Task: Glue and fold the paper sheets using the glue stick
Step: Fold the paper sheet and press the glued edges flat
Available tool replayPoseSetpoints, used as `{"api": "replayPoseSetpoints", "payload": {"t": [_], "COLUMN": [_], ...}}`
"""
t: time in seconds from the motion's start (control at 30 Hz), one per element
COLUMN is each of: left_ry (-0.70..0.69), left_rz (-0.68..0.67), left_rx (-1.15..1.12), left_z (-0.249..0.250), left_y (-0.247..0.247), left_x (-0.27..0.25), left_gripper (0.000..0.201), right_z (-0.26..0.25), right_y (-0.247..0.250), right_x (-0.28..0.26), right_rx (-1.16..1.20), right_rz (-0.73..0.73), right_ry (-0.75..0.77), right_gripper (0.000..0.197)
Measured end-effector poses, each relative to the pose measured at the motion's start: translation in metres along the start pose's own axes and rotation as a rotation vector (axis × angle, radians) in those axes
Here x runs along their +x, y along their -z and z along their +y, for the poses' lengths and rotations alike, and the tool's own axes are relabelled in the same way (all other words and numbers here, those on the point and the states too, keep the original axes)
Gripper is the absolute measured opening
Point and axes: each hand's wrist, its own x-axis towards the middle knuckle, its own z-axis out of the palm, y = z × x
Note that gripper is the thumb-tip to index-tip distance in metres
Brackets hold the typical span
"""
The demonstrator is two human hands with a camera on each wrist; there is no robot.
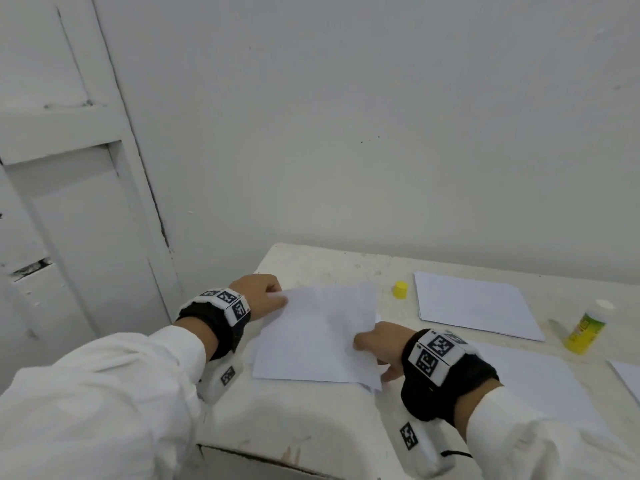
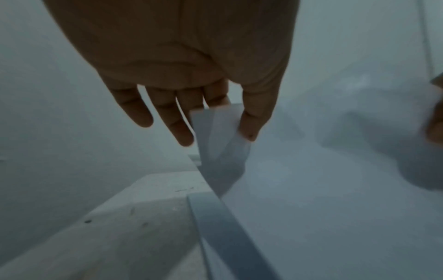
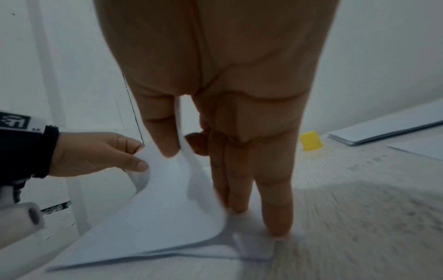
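Both hands work one white paper sheet (image 1: 311, 337) lying w/ its near part on the worn off-white tabletop (image 1: 311, 420), far part lifted and curling. Left hand (image 1: 259, 294) pinches the sheet's far-left corner btwn thumb and forefinger; in the left wrist view the other fingers (image 2: 139, 111) hang fairly straight, off the paper. Right hand (image 1: 379, 344) grips the sheet's right edge: thumb on top, forefinger under, per the right wrist view, while the remaining fingertips (image 3: 278, 225) press down on paper lying flat on the table. Sheet bows up btwn the two grips.

Yellow-green glue stick w/ white end (image 1: 587, 327) stands uncapped at the right, well apart from both hands. Its small yellow cap (image 1: 400, 290) sits on the table just beyond the held sheet. A neat stack of white paper (image 1: 474, 303) lies btwn cap and stick. Another flat white sheet (image 1: 540, 379) is under the right wrist, and one more sheet's corner (image 1: 628, 374) shows at the far-right edge. Pale wall (image 1: 346, 116) behind, white panelled door (image 1: 69, 202) at left.
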Motion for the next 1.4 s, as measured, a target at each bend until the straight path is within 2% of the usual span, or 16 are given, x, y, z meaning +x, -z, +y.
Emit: {"api": "replayPoseSetpoints", "payload": {"t": [0.17,0.3,0.43,0.53,0.63,0.67,0.77,0.87,0.93,1.0,1.07,1.13,1.23,1.27,1.33,1.4], "left_ry": [0.076,0.305,0.428,0.394,0.3,0.283,0.243,0.285,0.316,0.324,0.343,0.34,0.317,0.302,0.287,0.347], "left_rz": [0.072,-0.102,-0.203,-0.194,-0.151,-0.123,-0.085,-0.149,-0.216,-0.249,-0.239,-0.194,-0.134,-0.125,-0.159,-0.265], "left_rx": [-0.261,-0.431,-0.403,-0.404,-0.288,-0.286,-0.307,-0.453,-0.527,-0.461,-0.358,-0.314,-0.238,-0.219,-0.306,-0.635], "left_z": [0.013,0.017,0.011,0.014,0.018,0.018,0.017,0.015,0.011,0.005,0.001,0.003,0.005,0.006,0.012,0.017], "left_y": [-0.007,-0.008,-0.006,0.0,0.0,-0.002,-0.013,-0.018,-0.02,-0.022,-0.024,-0.024,-0.025,-0.025,-0.027,-0.03], "left_x": [0.005,0.006,-0.003,-0.006,-0.006,-0.006,-0.007,-0.014,-0.019,-0.022,-0.024,-0.027,-0.025,-0.025,-0.027,-0.034], "left_gripper": [0.014,0.058,0.047,0.046,0.024,0.025,0.029,0.016,0.023,0.025,0.03,0.024,0.053,0.056,0.051,0.038], "right_z": [-0.006,-0.01,-0.01,-0.009,-0.012,-0.013,-0.016,-0.016,-0.017,-0.018,-0.018,-0.017,-0.018,-0.018,-0.017,-0.015], "right_y": [0.001,0.004,0.005,0.003,-0.001,-0.003,-0.008,-0.01,-0.009,-0.011,-0.013,-0.016,-0.018,-0.018,-0.018,-0.018], "right_x": [-0.005,-0.008,-0.006,-0.002,0.002,0.003,0.005,0.009,0.01,0.008,0.007,0.006,0.005,0.004,0.005,0.005], "right_rx": [0.063,0.094,0.146,0.214,0.172,0.142,-0.015,-0.066,-0.048,-0.042,-0.043,-0.047,-0.056,-0.053,-0.056,-0.055], "right_rz": [0.021,0.064,0.082,0.08,0.069,0.068,0.078,0.087,0.094,0.1,0.103,0.108,0.129,0.131,0.131,0.132], "right_ry": [-0.013,0.014,0.006,-0.021,-0.028,-0.026,-0.035,-0.029,-0.018,-0.016,-0.021,-0.028,-0.022,-0.02,-0.02,-0.018], "right_gripper": [0.019,0.02,0.017,0.019,0.017,0.017,0.02,0.029,0.035,0.036,0.036,0.037,0.037,0.038,0.038,0.04]}}
